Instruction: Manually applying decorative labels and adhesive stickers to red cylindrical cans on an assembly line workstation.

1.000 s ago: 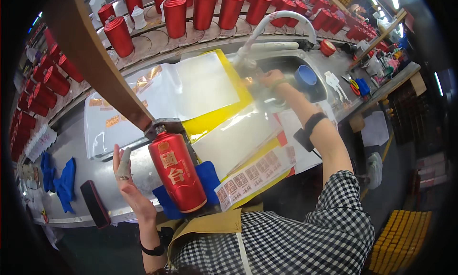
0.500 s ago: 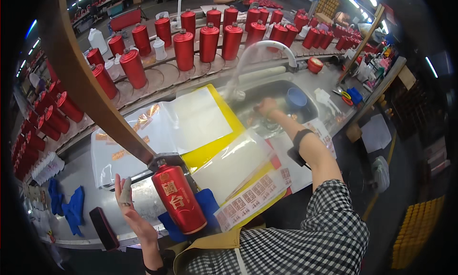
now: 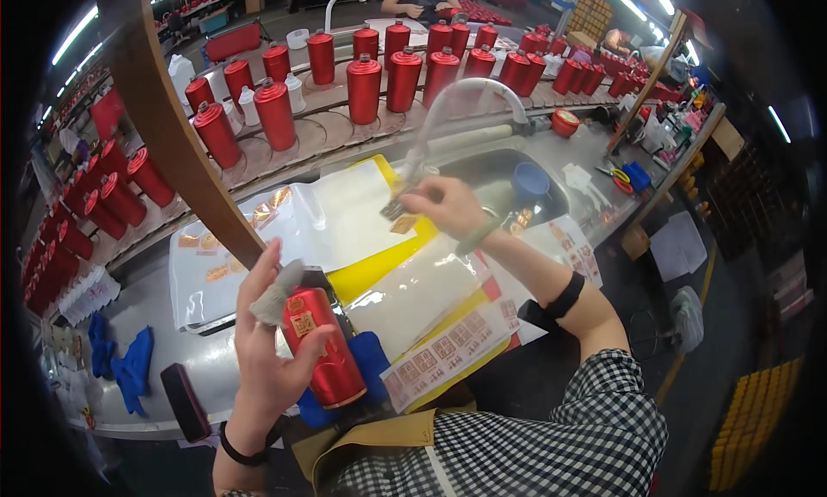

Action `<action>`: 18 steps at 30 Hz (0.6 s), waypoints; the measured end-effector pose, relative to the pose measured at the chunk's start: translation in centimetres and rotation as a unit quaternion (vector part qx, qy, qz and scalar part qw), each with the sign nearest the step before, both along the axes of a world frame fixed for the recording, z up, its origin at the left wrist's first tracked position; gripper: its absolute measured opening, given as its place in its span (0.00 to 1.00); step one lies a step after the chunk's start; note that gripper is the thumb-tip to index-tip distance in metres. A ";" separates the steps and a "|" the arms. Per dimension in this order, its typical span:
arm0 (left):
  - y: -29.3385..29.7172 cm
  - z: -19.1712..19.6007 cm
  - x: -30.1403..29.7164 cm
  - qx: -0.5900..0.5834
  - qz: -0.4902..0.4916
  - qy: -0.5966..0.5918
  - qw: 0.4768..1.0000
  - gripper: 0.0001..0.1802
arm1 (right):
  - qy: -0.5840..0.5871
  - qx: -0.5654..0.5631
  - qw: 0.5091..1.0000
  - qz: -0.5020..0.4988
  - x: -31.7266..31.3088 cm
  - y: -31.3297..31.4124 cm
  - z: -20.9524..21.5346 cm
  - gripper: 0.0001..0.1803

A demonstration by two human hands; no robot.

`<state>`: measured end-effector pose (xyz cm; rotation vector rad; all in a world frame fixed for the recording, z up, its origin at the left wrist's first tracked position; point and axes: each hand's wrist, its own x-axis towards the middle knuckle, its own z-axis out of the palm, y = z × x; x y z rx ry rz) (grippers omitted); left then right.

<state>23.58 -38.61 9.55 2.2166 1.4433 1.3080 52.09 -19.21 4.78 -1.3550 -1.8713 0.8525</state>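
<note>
A red bottle (image 3: 334,368) with gold printing lies tilted on a blue cloth (image 3: 370,359) at the bench's front edge. My left hand (image 3: 271,351), a grey cover on one finger, is spread over the bottle's left side and hides part of it; whether it touches is unclear. My right hand (image 3: 448,206) is beside the sink (image 3: 517,165), its fingertips pinching a small gold-and-dark decal (image 3: 398,218). More gold decals (image 3: 267,208) lie on a clear plastic sheet (image 3: 202,299) to the left. Printed decal sheets (image 3: 448,346) rest right of the bottle.
Rows of red bottles (image 3: 363,92) stand on a curved conveyor beyond the bench. A wooden post (image 3: 164,109) slants across the left. A white tap (image 3: 482,83) arches over the sink, where a blue cup (image 3: 530,180) sits. Scissors (image 3: 620,178) lie far right; a phone (image 3: 183,402) lies front left.
My right hand has come up out of the sink and leftward, a decal in its fingers. My left hand has moved up and right over the bottle, whose printed face has turned.
</note>
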 end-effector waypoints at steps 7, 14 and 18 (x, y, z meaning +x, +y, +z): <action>1.4 0.6 2.3 0.041 -0.039 0.068 0.996 0.45 | 0.107 -0.052 0.975 0.185 -6.0 -5.3 2.6 0.22; 1.4 -0.7 2.4 0.016 0.017 -0.019 1.000 0.39 | 0.138 -0.198 0.938 0.249 -8.5 -8.7 4.2 0.25; 1.3 -0.7 2.6 -0.005 0.022 -0.043 0.999 0.34 | 0.154 -0.195 0.931 0.268 -8.3 -8.9 3.5 0.23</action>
